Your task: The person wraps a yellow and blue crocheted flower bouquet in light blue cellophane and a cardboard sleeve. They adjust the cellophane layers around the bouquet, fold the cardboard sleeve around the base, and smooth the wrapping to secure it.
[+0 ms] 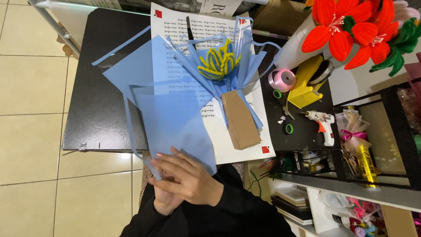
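Observation:
A light blue paper sheet point(173, 120) lies over the near edge of the black table point(98, 87). Both hands pinch its lower corner. My right hand point(193, 177) lies on top with fingers flat on the paper. My left hand point(163, 201) is under it, mostly hidden. Beyond the sheet lies a small bouquet: a yellow pipe-cleaner flower point(218, 61) wrapped in blue paper, with a brown cardboard handle point(239, 120). It rests on a white printed sheet point(245, 149).
On the right of the table are a pink ribbon roll point(283, 79), a yellow tape dispenser point(307, 83), a white glue gun point(322, 123) and small green tape rolls point(288, 128). Red pipe-cleaner flowers point(351, 26) stand at the top right. A cluttered shelf point(351, 184) borders the right; beige floor tiles point(30, 131) lie left.

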